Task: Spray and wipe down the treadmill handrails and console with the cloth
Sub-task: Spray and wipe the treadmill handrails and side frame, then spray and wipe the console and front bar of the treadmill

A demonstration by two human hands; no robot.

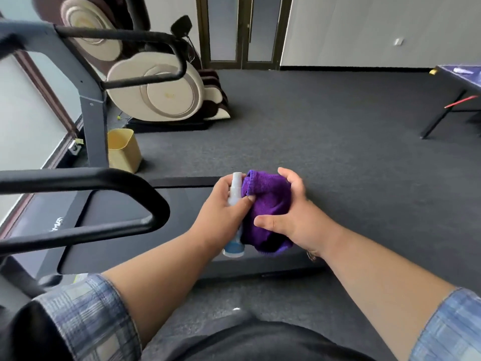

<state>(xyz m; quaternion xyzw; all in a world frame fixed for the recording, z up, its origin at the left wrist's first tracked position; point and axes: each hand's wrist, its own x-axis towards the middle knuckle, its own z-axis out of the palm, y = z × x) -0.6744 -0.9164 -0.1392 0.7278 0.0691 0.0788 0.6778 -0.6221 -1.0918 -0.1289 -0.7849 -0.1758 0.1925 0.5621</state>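
fingers curl round spray bottle and purple cloth above dark carpet, near treadmill

Dark grey carpet fills the room, with a cream massage chair and yellow bin at upper left, dark-framed doors top centre, pale walls, and a table at right.

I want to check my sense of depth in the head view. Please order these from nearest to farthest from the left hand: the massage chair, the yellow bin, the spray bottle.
1. spray bottle: held in the left hand itself.
2. yellow bin: on the floor, beyond and to the left, by the treadmill post.
3. massage chair: farthest, behind the bin.
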